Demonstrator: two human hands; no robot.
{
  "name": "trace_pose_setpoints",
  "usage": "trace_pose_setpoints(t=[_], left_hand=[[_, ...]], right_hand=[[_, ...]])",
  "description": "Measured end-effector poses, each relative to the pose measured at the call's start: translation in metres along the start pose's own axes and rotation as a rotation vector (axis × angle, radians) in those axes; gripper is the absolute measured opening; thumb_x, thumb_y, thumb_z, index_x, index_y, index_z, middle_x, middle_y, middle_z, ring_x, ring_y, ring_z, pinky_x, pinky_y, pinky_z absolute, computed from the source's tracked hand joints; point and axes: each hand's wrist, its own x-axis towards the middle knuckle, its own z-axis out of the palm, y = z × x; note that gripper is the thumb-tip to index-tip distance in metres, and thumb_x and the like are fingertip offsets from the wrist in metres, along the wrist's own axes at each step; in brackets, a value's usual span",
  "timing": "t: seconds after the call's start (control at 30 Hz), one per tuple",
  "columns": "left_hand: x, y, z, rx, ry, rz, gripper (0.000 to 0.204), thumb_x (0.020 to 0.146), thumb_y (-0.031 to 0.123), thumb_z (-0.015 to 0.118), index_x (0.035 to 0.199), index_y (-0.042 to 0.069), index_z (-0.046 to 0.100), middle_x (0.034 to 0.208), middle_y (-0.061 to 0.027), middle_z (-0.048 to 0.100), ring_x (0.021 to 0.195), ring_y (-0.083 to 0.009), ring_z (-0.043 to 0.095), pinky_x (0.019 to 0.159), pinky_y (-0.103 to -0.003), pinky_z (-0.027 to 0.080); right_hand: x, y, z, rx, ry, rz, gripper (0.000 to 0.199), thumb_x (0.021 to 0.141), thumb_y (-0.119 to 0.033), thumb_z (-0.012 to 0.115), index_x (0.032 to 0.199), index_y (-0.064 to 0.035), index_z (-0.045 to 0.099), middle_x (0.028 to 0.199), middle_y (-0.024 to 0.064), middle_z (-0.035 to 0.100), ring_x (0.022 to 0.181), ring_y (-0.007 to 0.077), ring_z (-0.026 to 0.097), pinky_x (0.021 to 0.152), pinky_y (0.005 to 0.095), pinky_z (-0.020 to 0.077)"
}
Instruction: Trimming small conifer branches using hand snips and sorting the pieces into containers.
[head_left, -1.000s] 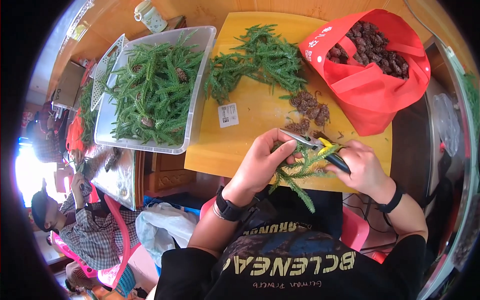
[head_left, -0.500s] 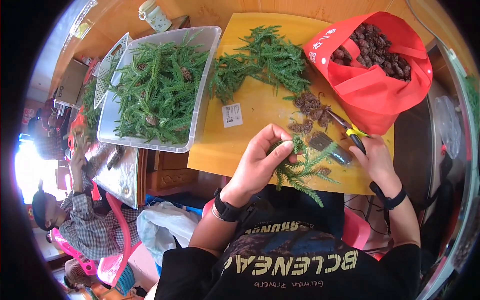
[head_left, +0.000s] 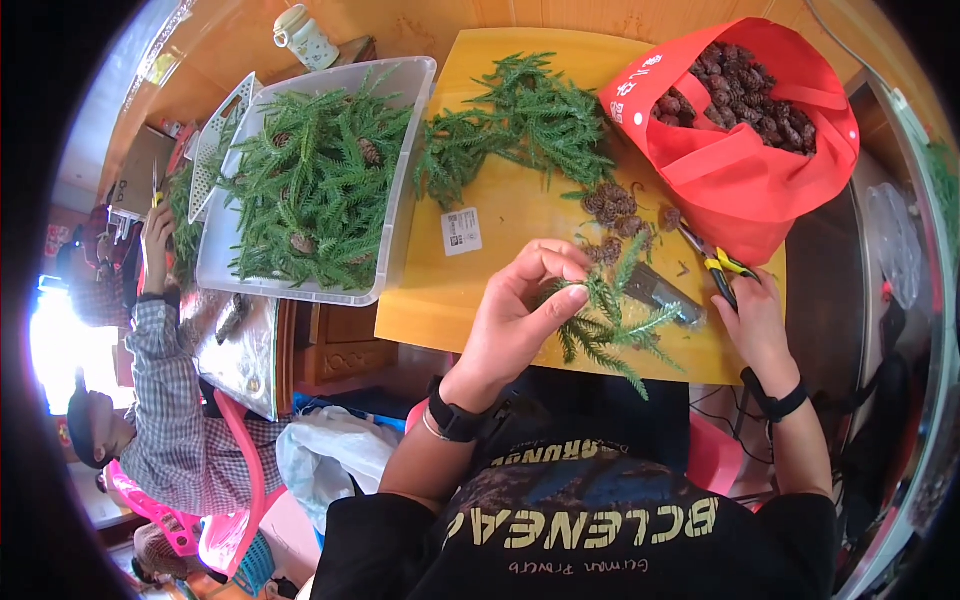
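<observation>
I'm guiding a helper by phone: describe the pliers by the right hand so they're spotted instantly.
Find the yellow table, then the big red bag at its far right corner. Below that bag in the picture, by the person's right hand, are the pliers. Their yellow and black handles and metal jaws set them apart from the brown pine cones.

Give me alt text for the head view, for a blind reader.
The left hand pinches a green pine sprig over a yellow tabletop; the right hand holds yellow-and-black pliers. Beyond are loose pine cones, more sprigs, a plastic bin of greenery and a red bag of cones.
</observation>
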Motion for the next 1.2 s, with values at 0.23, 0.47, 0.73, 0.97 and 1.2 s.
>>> trace_pose_setpoints(t=[0.23,0.47,0.73,0.97,1.2], left_hand=[[-0.005,0.005,-0.003,0.031,0.060,-0.017,0.012,0.084,0.003,0.063,0.094,0.002,0.057,0.094,-0.0014,0.054,0.087,-0.0077,0.051,0.080,-0.022,0.041],[-0.007,0.006,-0.001,0.058,0.157,-0.118,0.017,0.082,0.001,0.066,0.096,0.000,0.057,0.092,-0.0013,0.059,0.087,-0.0070,0.055,0.080,-0.021,0.045],[-0.007,0.000,-0.005,0.096,0.189,-0.015,0.019,0.077,-0.004,0.067,0.092,0.001,0.056,0.092,-0.0009,0.055,0.090,-0.0093,0.057,0.083,-0.023,0.045],[-0.003,-0.009,-0.002,-0.086,0.153,0.106,0.022,0.084,0.002,0.061,0.105,-0.002,0.059,0.104,-0.0045,0.048,0.104,-0.0141,0.050,0.089,-0.027,0.042],[-0.010,-0.014,0.018,0.169,-0.014,0.129,0.036,0.093,0.017,0.047,0.123,-0.003,0.053,0.125,-0.0134,0.044,0.118,-0.0236,0.042,0.101,-0.036,0.031]], right_hand=[[-0.001,-0.030,-0.020,0.034,0.114,-0.082,0.021,0.073,-0.013,0.069,0.084,-0.0007,0.056,0.084,0.0172,0.059,0.091,0.0359,0.054,0.082,0.0413,0.0423],[-0.008,-0.098,-0.012,0.229,-0.052,-0.306,0.024,0.071,-0.012,0.067,0.092,-0.0056,0.057,0.085,0.0098,0.058,0.082,0.0270,0.058,0.069,0.0363,0.0493],[-0.011,-0.091,0.015,0.228,-0.111,-0.283,0.025,0.073,-0.008,0.065,0.096,-0.0062,0.057,0.090,0.0102,0.055,0.085,0.0292,0.056,0.069,0.0371,0.0480],[-0.005,-0.092,-0.059,0.875,-0.132,-0.119,0.014,0.081,0.001,0.050,0.095,0.0002,0.054,0.106,0.0110,0.057,0.081,0.0126,0.056,0.068,0.0260,0.0458],[0.019,-0.125,-0.047,1.472,-0.208,-0.025,0.015,0.088,-0.001,0.046,0.101,0.0010,0.055,0.125,0.0107,0.046,0.087,0.0088,0.054,0.073,0.0232,0.0445]])
